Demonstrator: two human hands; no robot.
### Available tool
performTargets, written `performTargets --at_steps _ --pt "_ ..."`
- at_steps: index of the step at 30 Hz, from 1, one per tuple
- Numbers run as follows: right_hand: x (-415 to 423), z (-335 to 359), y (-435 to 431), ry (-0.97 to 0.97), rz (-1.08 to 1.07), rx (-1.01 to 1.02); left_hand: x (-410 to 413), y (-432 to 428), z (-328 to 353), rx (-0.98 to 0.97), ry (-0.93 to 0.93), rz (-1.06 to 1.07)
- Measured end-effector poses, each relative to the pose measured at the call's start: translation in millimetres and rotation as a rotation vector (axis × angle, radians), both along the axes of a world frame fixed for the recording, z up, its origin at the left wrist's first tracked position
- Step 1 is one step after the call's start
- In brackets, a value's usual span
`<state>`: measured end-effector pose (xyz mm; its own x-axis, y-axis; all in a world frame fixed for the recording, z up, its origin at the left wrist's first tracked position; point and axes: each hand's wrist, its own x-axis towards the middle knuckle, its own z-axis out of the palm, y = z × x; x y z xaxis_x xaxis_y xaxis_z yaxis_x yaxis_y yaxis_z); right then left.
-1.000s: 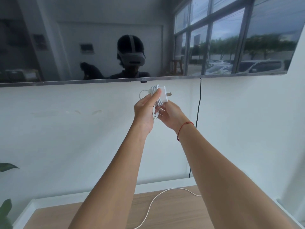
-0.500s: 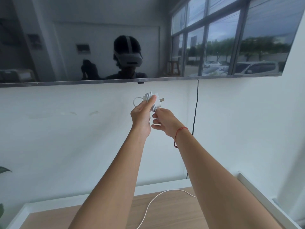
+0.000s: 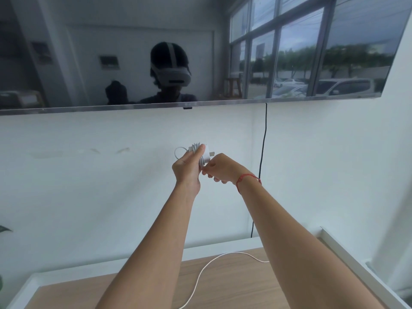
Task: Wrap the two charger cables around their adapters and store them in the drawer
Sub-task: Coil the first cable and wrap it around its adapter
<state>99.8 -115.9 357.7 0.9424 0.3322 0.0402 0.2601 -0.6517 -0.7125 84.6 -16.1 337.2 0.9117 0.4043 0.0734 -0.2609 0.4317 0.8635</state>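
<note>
A white charger adapter (image 3: 206, 153) with its white cable wound round it is held up in front of the wall. My left hand (image 3: 186, 167) grips it, thumb laid across the coils, and a small loop of cable (image 3: 178, 152) sticks out to the left. My right hand (image 3: 219, 168) pinches the cable end just under the adapter. A second white cable (image 3: 201, 273) lies loose on the wooden cabinet top (image 3: 234, 284) below; its adapter is hidden. No drawer is in view.
A wall-mounted TV (image 3: 200, 52) hangs above the hands, and a black cord (image 3: 263, 148) runs down the wall from it. White raised edges (image 3: 347, 255) border the cabinet top at the back and right. A green plant leaf (image 3: 3, 229) shows at far left.
Both hands with the wrapped adapter have come lower in view. My right hand has shifted from beneath the adapter to pinching the cable end at its lower side.
</note>
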Motion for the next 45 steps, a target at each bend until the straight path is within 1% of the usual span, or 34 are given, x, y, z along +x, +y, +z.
performTargets --at_steps 5,9,12,18,21,24,27,29,31,33,35,37,40,43,45 --pt "-3 4 -3 -0.122 0.066 -0.126 4 0 -6 0.06 -0.015 0.005" --pt "0 8 -4 -0.191 0.029 -0.131 7 3 -8 0.124 -0.041 0.004" --pt "0 5 -6 -0.185 0.02 -0.108 9 5 -12 0.157 -0.025 0.008" --pt "-5 -14 -11 -0.141 0.036 -0.014 6 4 -39 0.037 0.111 0.025" --pt "-7 -31 -13 -0.099 0.064 0.011 3 5 -57 0.045 0.163 -0.012" --pt "-6 -62 -19 -0.079 0.06 0.039 -1 4 -81 0.048 0.23 -0.027" --pt "-6 -102 -27 -0.074 0.073 0.083 -6 1 -116 0.034 0.335 -0.071" --pt "-6 -138 -34 0.025 0.083 0.127 -11 -2 -146 0.025 0.422 -0.095" --pt "-7 -179 -44 0.146 0.043 0.137 -17 -8 -181 0.01 0.517 -0.125" --pt "-13 -222 -55 0.201 -0.016 0.117 -26 -17 -220 -0.006 0.612 -0.157" --pt "-28 -262 -65 0.26 -0.04 0.128 -37 -30 -260 -0.014 0.712 -0.146" --pt "-45 -300 -75 0.312 -0.025 0.171 -52 -49 -297 0.015 0.795 -0.105" --pt "-67 -342 -95 0.411 -0.031 0.188 -73 -73 -339 0.117 0.894 -0.051" --pt "-76 -370 -107 0.44 -0.048 0.215 -84 -91 -357 0.188 0.955 -0.011" --pt "-76 -380 -110 0.434 -0.051 0.233 -87 -96 -361 0.187 0.948 -0.003"
